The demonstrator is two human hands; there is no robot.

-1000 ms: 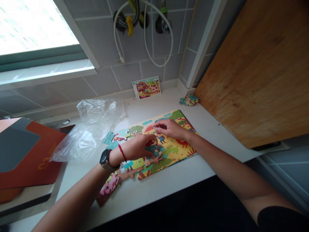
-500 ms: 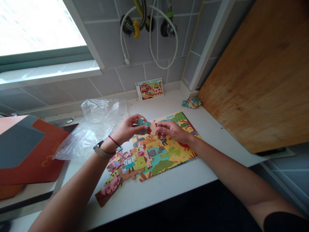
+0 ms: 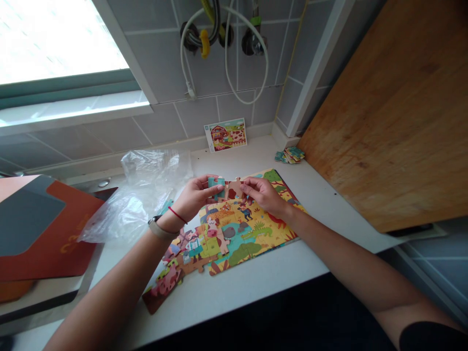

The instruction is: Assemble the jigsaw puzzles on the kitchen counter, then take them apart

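Observation:
My left hand (image 3: 200, 194) pinches several teal puzzle pieces (image 3: 216, 187) between thumb and fingers. Right beside them, my right hand (image 3: 259, 191) grips a beige piece with a dark brown patch (image 3: 234, 190). Both hands are above the upper part of an assembled animal puzzle (image 3: 263, 234) on the white counter. Overlapping its left side is a partly joined farm puzzle (image 3: 210, 243) with a cow and a figure in a teal apron. A pink pig section (image 3: 164, 287) sits at its lower left end.
A picture card (image 3: 227, 135) leans on the tiled wall. Loose pieces (image 3: 290, 155) are piled by the wooden board (image 3: 395, 112). Clear plastic bags (image 3: 146, 190) and an orange-and-grey box (image 3: 40, 229) are at the left. A white cable (image 3: 268, 63) hangs above.
The brown-patched piece has turned and moved slightly right with my right hand, showing its patch more fully. The teal pieces in my left hand have tilted more upright.

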